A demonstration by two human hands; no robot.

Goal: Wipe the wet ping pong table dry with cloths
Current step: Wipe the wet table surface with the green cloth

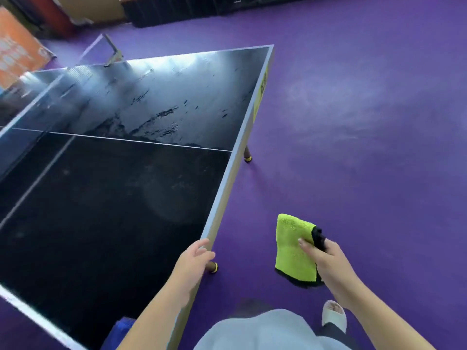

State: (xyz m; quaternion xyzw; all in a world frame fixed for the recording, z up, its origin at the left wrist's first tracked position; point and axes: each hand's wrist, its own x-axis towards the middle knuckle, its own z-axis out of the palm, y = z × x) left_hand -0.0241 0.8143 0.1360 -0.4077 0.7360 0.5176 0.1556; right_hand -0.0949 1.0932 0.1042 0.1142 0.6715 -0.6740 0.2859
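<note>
The dark ping pong table [106,198] fills the left of the head view. Its far half beyond the white centre line shines with water streaks [156,117], while the near half looks matt. My left hand [194,256] rests on the table's right edge, fingers curled over the rim. My right hand [326,261] is off the table, above the floor, and grips a folded lime-green cloth with a black border [290,246] that hangs down from it.
Purple floor [366,122] spreads to the right of the table. The net [38,102] crosses the table at the left. Table legs with yellow bands [248,157] stand under the edge. A blue object [121,327] lies below the near edge. My sandalled foot [333,317] is on the floor.
</note>
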